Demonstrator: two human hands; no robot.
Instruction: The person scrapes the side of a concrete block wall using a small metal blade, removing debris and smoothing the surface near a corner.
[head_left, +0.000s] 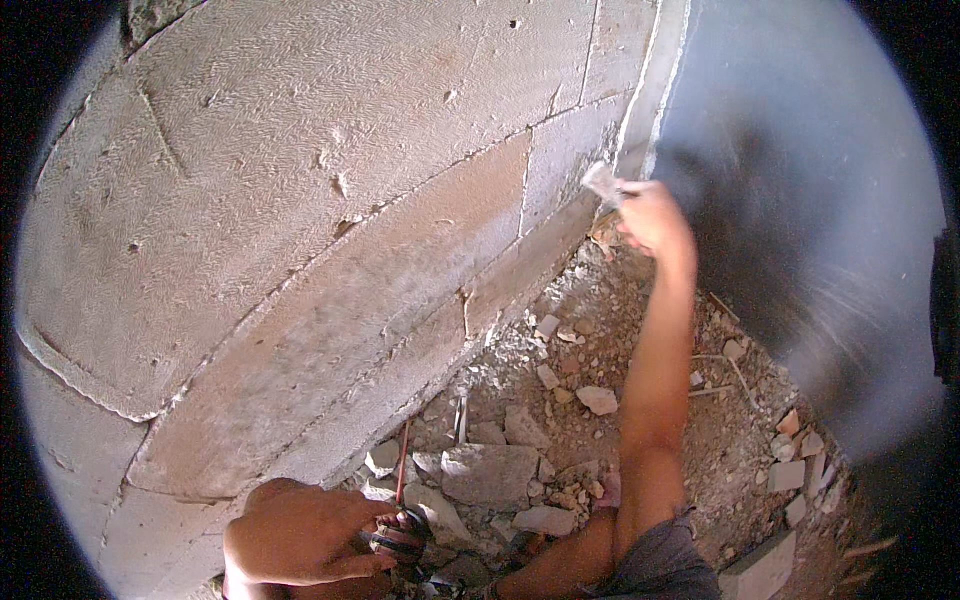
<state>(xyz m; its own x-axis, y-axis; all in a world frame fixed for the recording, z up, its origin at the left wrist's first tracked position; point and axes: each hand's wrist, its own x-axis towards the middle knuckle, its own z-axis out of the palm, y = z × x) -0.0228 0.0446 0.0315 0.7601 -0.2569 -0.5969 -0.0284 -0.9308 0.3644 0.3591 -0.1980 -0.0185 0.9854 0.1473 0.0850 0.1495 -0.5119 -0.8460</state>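
Note:
My right hand (655,218) reaches far forward to the wall's lower corner. It is closed on a small flat-headed hand tool (603,184), pale at the head; blur hides whether it is a scraper or a brush. The tool's head is close against the block wall (400,260), near the vertical pale joint. Low at the left, my left hand (305,530) has its fingers and thumb around a dark rounded object (400,538), whose kind I cannot make out. A thin red rod (403,462) rises just beyond that object.
A smooth grey-blue panel (800,200) stands at the right. Broken block pieces (490,473) and loose rubble (590,350) cover the ground along the wall. A larger block (760,570) lies at the lower right. One bare foot (608,490) shows beside my right arm.

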